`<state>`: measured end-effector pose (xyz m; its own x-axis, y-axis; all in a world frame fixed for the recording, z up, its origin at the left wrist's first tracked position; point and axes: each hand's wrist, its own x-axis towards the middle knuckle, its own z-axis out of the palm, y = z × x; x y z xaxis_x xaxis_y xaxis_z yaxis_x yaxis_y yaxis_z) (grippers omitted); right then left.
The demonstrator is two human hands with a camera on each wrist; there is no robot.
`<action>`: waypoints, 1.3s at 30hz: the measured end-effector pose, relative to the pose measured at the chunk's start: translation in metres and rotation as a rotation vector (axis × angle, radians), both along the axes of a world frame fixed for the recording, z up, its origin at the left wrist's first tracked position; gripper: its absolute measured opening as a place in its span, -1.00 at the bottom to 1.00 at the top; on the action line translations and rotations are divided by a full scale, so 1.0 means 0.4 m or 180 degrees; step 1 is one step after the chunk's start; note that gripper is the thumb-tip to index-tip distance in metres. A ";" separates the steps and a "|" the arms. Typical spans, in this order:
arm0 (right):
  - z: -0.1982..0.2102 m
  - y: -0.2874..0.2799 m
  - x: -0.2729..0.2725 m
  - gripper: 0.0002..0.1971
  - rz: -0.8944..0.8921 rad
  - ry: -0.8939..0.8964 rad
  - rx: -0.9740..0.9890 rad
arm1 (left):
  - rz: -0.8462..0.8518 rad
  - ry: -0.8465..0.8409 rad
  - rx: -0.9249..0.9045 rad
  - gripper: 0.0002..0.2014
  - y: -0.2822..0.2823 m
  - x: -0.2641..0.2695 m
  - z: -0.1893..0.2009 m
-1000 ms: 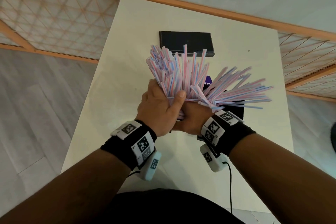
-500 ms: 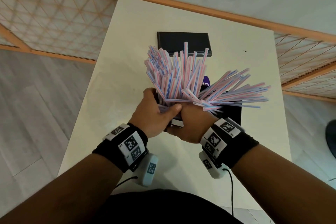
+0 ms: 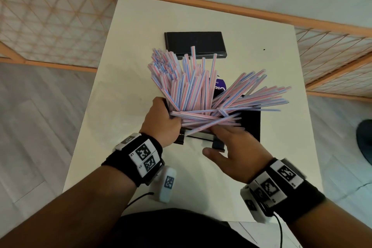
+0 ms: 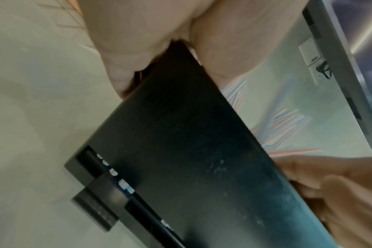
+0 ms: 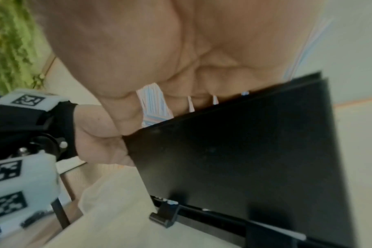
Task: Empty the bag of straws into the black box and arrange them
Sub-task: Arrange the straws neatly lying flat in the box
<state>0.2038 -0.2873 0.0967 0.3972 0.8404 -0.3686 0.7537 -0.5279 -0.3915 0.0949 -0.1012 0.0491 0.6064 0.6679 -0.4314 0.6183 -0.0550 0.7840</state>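
Note:
Pink-and-blue striped straws (image 3: 193,90) fan up and to the right out of the black box (image 3: 251,124) at the table's middle. My left hand (image 3: 163,120) grips the box's left end; in the left wrist view its thumb and fingers pinch the edge of the box (image 4: 191,151). My right hand (image 3: 231,145) is blurred at the box's near side, with its thumb out to the left and its fingers under the low straws. The right wrist view shows its palm over the rim of the box (image 5: 244,159), with straw ends (image 5: 153,104) between them.
A flat black lid (image 3: 195,44) lies at the far side of the white table (image 3: 124,86). A purple printed bag (image 3: 220,84) shows behind the straws. Wooden lattice railings border the table on the left and right. A dark round object (image 3: 365,139) sits on the floor at right.
My right hand has let go of the straw bundle and drawn back toward me. The straws and my left hand have dropped lower, onto the box.

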 end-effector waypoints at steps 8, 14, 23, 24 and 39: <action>0.000 0.024 0.064 -0.72 -0.1013 -0.0105 0.0085 | 0.0818 -0.0440 -0.0196 -0.58 0.005 -0.040 0.049; 0.006 0.082 0.041 -0.68 -0.0623 -0.0143 0.0369 | 0.0644 -0.0374 -0.0167 -0.43 -0.003 -0.035 0.053; 0.008 0.092 0.058 -0.56 -0.0010 -0.0587 0.0274 | 0.0389 -0.0780 -0.0236 -0.44 -0.039 -0.034 0.063; 0.004 0.101 0.066 -0.61 0.0025 -0.0563 0.0143 | 0.0318 -0.0808 -0.0223 -0.47 -0.038 -0.033 0.061; 0.075 0.156 -0.030 -0.86 0.0670 -0.0936 0.1093 | 0.0092 -0.1115 -0.0149 -0.24 -0.031 -0.021 0.060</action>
